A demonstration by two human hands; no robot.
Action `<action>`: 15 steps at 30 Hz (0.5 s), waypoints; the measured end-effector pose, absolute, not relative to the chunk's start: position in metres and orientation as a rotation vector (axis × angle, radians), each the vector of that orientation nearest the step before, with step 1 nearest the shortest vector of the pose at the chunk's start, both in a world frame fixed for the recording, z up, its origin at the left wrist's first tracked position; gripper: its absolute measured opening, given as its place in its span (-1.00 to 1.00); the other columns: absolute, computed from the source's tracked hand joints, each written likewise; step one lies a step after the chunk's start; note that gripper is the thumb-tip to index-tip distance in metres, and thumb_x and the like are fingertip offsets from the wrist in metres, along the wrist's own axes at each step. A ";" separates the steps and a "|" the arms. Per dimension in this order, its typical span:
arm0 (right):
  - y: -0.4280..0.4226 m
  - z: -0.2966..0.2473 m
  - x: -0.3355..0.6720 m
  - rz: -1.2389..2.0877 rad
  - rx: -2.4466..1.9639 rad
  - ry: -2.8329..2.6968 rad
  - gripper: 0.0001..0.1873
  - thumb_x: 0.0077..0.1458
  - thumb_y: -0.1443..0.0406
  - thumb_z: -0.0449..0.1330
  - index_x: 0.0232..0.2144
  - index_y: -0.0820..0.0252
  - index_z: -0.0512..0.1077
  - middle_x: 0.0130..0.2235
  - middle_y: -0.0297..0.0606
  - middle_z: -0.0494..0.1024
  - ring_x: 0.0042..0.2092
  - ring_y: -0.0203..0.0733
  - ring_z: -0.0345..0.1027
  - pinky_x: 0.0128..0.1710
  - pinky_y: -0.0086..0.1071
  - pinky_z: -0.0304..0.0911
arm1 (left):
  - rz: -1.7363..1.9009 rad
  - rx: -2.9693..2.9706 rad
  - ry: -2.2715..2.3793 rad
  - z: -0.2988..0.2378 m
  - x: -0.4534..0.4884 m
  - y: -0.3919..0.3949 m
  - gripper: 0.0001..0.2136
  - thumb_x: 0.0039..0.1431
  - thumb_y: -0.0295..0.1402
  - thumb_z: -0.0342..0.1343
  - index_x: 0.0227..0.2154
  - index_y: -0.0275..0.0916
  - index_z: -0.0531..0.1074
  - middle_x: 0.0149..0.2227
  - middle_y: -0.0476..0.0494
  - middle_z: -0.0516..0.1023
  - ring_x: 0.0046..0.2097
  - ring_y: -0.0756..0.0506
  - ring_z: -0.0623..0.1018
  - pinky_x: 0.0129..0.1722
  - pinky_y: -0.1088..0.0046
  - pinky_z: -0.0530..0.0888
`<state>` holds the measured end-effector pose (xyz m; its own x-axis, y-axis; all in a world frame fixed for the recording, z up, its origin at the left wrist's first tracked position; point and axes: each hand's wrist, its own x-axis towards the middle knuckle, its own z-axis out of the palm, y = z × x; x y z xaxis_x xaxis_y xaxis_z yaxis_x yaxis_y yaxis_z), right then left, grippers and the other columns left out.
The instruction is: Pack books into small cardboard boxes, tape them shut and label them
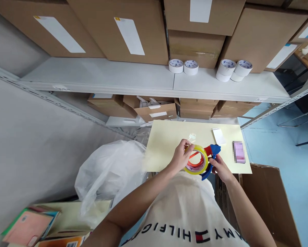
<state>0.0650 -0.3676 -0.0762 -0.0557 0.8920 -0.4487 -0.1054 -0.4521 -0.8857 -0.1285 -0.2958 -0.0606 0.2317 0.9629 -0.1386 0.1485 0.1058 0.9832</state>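
Clear strip past L hand is hard to make out; some fingers of R hand are hidden. Yellow tape roll is approx. b/w both hands, near table edge: L fingers pinch its rim, R fingers grasp dispenser w/ blue handle.

On the cream table lie a white card and a blurred purple item.
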 end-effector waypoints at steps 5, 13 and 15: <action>-0.365 -0.074 0.069 1.587 -1.355 -1.024 -0.43 -0.09 -0.07 0.32 -0.15 0.09 0.29 -0.40 -0.36 0.45 -0.50 -0.29 0.33 -0.63 -0.47 0.09 | 0.815 1.232 1.192 -0.066 -0.128 -0.291 -0.68 0.18 -0.01 0.06 -0.37 -0.18 0.24 -0.42 0.05 0.33 -0.41 0.02 0.40 -0.36 0.48 0.38; -0.355 -0.084 0.077 1.398 -1.305 -1.157 -0.45 -0.12 -0.06 0.34 -0.17 0.08 0.35 -0.35 -0.30 0.45 -0.37 -0.18 0.33 -0.38 -0.28 0.32 | 0.844 1.416 1.295 -0.057 -0.119 -0.286 -0.77 0.24 -0.11 -0.01 -0.36 -0.15 0.21 -0.43 0.03 0.38 -0.40 -0.02 0.42 -0.34 0.45 0.38; -0.350 -0.086 0.082 1.378 -1.304 -1.175 -0.48 -0.14 -0.05 0.35 -0.21 0.08 0.36 -0.36 -0.31 0.44 -0.36 -0.17 0.33 -0.38 -0.27 0.31 | 0.875 1.467 1.324 -0.057 -0.115 -0.285 -0.80 0.25 -0.15 -0.01 -0.34 -0.15 0.20 -0.39 0.01 0.41 -0.37 -0.03 0.45 -0.32 0.44 0.38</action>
<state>0.0816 -0.3497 -0.0862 -0.0629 0.9840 -0.1669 0.0092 -0.1666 -0.9860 -0.1153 -0.2853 -0.0572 0.1604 0.9837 -0.0809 0.3108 0.0275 0.9501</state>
